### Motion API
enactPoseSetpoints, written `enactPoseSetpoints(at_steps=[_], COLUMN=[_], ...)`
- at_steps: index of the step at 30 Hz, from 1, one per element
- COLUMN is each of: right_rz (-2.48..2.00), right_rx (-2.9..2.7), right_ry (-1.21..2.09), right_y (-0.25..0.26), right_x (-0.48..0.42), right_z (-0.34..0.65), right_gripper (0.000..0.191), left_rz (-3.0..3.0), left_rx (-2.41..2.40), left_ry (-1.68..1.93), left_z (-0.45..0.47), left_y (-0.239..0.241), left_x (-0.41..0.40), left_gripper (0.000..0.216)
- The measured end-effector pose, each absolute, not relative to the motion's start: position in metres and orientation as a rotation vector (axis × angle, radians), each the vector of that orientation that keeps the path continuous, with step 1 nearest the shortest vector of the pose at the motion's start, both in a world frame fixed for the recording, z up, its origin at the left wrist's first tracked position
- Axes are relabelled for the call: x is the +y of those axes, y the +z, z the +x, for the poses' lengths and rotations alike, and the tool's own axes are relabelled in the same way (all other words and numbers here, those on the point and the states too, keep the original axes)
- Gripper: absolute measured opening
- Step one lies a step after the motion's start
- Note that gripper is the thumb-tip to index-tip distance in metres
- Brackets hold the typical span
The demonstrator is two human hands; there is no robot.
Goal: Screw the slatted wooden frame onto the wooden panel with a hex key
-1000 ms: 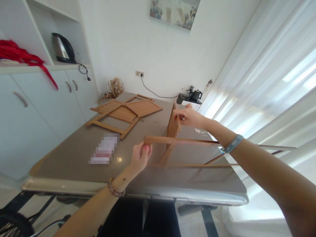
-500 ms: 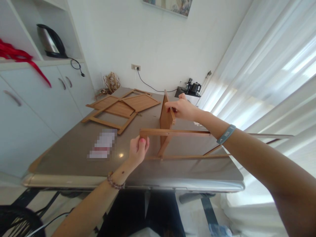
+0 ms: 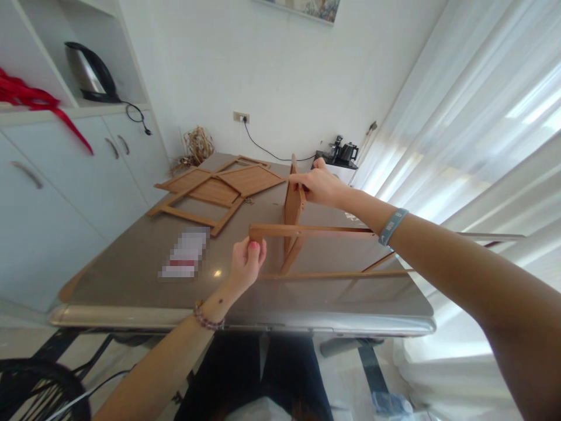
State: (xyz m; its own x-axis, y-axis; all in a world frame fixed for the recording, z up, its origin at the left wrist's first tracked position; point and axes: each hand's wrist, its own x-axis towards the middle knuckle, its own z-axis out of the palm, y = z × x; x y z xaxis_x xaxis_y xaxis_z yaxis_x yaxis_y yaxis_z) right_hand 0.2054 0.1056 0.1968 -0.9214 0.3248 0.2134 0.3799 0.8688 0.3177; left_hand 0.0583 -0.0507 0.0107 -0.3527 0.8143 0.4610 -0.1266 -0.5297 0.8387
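Observation:
My left hand (image 3: 246, 260) is closed around the left end of a long wooden frame (image 3: 333, 231), which stands on edge on the table. My right hand (image 3: 318, 186) grips the upper edge of an upright wooden panel (image 3: 293, 202), its fingers hooked over the top. The panel stands crosswise behind the frame's near rail, close to its left end. Whether the two parts are joined cannot be seen. My right forearm hides part of the frame's right side.
Several flat wooden frames and panels (image 3: 205, 193) lie at the table's back left. A blurred paper (image 3: 186, 254) lies on the grey table (image 3: 131, 278). A kettle (image 3: 90, 73) stands on the left shelf; a black appliance (image 3: 344, 152) stands at the back right.
My right hand and the upright panel have shifted slightly left and tilted a little. My left hand keeps its hold on the frame's end. The view has moved slightly.

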Motion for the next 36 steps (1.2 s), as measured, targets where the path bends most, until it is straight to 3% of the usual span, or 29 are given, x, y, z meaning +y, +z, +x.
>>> enactPoseSetpoints(at_steps=[36], right_rz=[-0.362], right_rx=[-3.003], right_ry=[-0.542], right_y=[0.194], right_x=[0.094], right_z=[0.196], right_gripper=[0.021], left_rz=[1.173], left_rx=[0.88], left_ry=[1.918], left_z=[0.059], left_y=[0.015], left_x=[-0.046], left_gripper=[0.059])
